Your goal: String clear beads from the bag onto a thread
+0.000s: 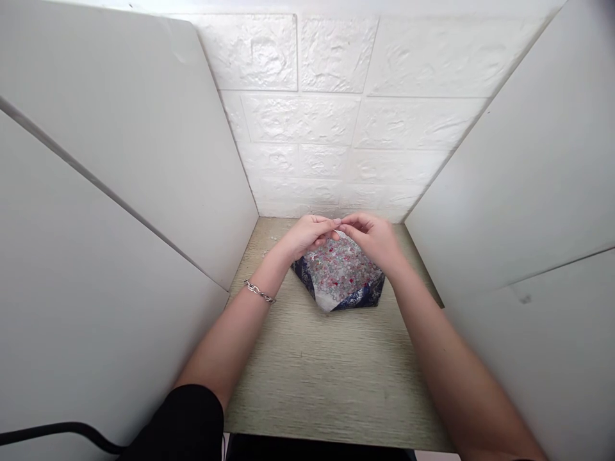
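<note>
A dark blue tray [361, 298] heaped with several small clear and pink beads sits on the pale wood tabletop [331, 371] near the back wall. Both hands hover just above its far side, fingertips meeting. My left hand [310, 235], with a chain bracelet [259, 292] on its wrist, is curled in a pinch. My right hand [372, 238] is also pinched, its thumb and fingers pressed together against the left fingertips. Whatever sits between the fingertips is too small to make out.
White panels [144, 192] wall the desk in on the left and on the right [519, 211]. A white brick-pattern wall [336, 128] closes the back. A black cable [72, 430] runs at the lower left. Bare wood lies between the tray and the front edge.
</note>
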Action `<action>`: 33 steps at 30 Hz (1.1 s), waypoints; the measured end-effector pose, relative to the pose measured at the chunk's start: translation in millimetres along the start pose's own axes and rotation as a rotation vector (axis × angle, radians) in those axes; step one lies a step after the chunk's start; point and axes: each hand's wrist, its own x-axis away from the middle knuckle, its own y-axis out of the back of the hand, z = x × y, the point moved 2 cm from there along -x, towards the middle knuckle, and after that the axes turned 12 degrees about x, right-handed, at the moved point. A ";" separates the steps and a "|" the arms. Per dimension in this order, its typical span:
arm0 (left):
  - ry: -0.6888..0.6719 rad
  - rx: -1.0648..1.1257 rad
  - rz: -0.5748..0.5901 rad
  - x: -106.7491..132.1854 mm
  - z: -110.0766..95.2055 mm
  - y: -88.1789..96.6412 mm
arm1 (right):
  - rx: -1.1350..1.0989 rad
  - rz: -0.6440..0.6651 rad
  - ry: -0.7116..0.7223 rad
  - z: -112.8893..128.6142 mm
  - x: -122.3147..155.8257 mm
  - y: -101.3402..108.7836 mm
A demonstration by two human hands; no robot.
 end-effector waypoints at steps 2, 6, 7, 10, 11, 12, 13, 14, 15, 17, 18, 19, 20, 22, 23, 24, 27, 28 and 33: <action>0.010 0.009 -0.008 0.2 -0.1 0.0 | 0.011 -0.013 -0.013 -0.6 0.1 -1.0; 0.026 0.010 -0.023 1.5 -1.2 -0.4 | -0.018 -0.071 -0.019 -0.8 1.0 -1.7; 0.027 0.009 -0.025 1.7 -1.5 -0.6 | -0.023 -0.082 -0.019 -0.8 1.3 -1.8; 0.025 0.009 -0.025 1.3 -1.7 -1.2 | -0.029 -0.104 -0.025 -0.9 1.8 -1.7; 0.022 0.010 -0.023 1.0 -1.6 -1.3 | -0.032 -0.107 -0.029 -0.9 1.9 -1.7; 0.017 0.010 -0.020 0.7 -1.5 -1.5 | -0.040 -0.107 -0.032 -0.8 1.9 -1.9; 0.012 0.011 -0.017 0.4 -1.4 -1.8 | -0.052 -0.105 -0.036 -0.8 1.8 -2.2; 0.008 0.013 -0.013 0.2 -1.2 -2.1 | -0.068 -0.103 -0.041 -0.7 1.7 -2.5; 0.003 0.015 -0.009 0.1 -1.1 -2.4 | -0.089 -0.101 -0.049 -0.7 1.6 -2.9; -0.006 0.021 -0.007 0.2 -0.9 -3.1 | -0.142 -0.098 -0.074 -0.8 1.4 -3.8; -0.010 0.026 -0.007 0.2 -0.9 -3.4 | -0.178 -0.096 -0.094 -1.2 1.3 -4.4; -0.014 0.032 -0.007 0.3 -0.8 -3.7 | -0.220 -0.094 -0.119 -1.8 1.2 -5.1; -0.019 0.036 -0.008 0.3 -0.6 -3.9 | -0.269 -0.092 -0.146 -2.7 1.1 -6.0; -0.027 0.038 -0.018 -0.2 0.1 -3.9 | -0.384 -0.091 -0.198 -4.8 1.0 -8.0; -0.033 0.036 -0.028 -0.6 0.5 -3.7 | -0.446 -0.094 -0.219 -5.9 0.9 -9.1; -0.041 0.034 -0.038 -1.1 1.0 -3.4 | -0.507 -0.100 -0.234 -6.7 0.8 -10.1; -0.068 0.040 -0.052 -2.5 2.1 -3.4 | -0.690 -0.129 -0.284 -7.8 1.0 -12.6; -0.074 0.048 -0.053 -2.7 2.3 -3.8 | -0.747 -0.137 -0.304 -7.5 1.3 -13.3; -0.093 0.096 -0.089 -2.1 2.2 -8.2 | -0.988 -0.092 -0.389 -3.3 3.2 -18.5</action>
